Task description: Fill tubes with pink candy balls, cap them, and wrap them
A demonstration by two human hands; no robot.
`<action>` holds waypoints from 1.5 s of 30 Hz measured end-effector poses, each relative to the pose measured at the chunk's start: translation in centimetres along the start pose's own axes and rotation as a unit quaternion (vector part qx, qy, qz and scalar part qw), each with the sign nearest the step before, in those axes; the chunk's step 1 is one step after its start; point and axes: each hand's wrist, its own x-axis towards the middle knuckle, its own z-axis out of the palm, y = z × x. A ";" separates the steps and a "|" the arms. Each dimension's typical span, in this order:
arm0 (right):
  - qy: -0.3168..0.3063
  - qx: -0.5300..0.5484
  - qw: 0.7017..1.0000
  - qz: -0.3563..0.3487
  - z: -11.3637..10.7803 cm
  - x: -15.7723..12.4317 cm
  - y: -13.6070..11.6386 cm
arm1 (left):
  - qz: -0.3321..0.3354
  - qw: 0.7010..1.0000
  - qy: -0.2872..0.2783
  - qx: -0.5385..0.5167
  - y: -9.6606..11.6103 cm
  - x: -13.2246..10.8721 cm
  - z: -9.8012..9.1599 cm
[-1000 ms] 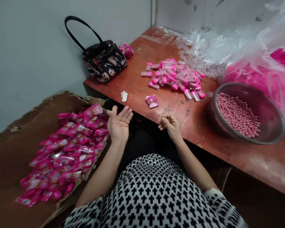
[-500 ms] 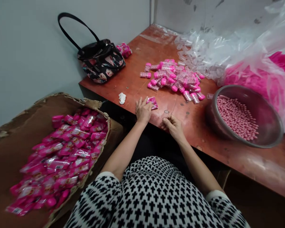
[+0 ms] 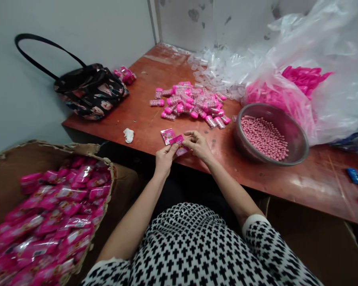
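A small pink printed packet (image 3: 178, 140) is pinched between both hands near the table's front edge. My left hand (image 3: 164, 159) grips its lower left side with thumb and fingers. At its upper right, my right hand (image 3: 198, 146) closes on it with thumb and forefinger. Just behind lies another pink packet (image 3: 167, 135), flat on the table. Beyond that is a heap of clear tubes with pink caps (image 3: 193, 101), filled with pink beads.
A grey bowl of pink beads (image 3: 264, 137) stands right. Behind are empty clear tubes (image 3: 217, 71) and a plastic bag of pink pieces (image 3: 274, 89). A flowered handbag (image 3: 91, 93) and white scrap (image 3: 128, 135) sit left. Below, a cardboard box (image 3: 107, 167) holds many pink packages.
My left hand has lifted off the table and now holds a packet. The right hand has come over and gripped it too. The view has swung to the right.
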 end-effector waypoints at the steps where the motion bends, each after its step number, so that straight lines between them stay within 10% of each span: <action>1: -0.011 -0.032 0.999 -0.005 -0.4 0.1 0.0 | -0.026 0.999 -0.017 -0.026 0.0 0.1 0.2; 4: 0.033 -0.208 0.976 -0.051 -2.3 1.5 0.0 | -0.060 0.997 -0.023 -0.052 0.1 0.4 0.5; 8: 0.206 -0.520 0.829 -0.024 -6.0 4.8 0.1 | -0.103 0.992 0.013 -0.071 0.4 0.3 0.6; 13: 0.157 -0.665 0.728 0.062 -9.1 7.9 0.4 | -0.148 0.983 0.033 -0.101 0.7 -0.1 0.7; 17: 0.147 -0.634 0.756 0.070 -9.8 6.4 0.1 | -0.165 0.971 0.056 -0.166 0.8 0.0 0.6; 22: 0.076 -0.276 0.958 0.022 -6.3 -1.2 0.1 | -0.188 0.946 0.086 -0.251 0.5 0.3 0.7; 24: 0.017 -0.133 0.990 0.032 -3.8 -4.4 0.4 | -0.194 0.938 0.084 -0.273 0.3 0.4 0.9; 30: 0.024 -0.084 0.996 0.019 1.0 -8.0 1.3 | -0.190 0.932 0.060 -0.301 0.2 -0.1 1.6; 45: 0.026 -0.027 0.999 -0.005 1.2 -7.1 2.8 | -0.071 0.982 -0.112 -0.131 1.4 -1.7 2.0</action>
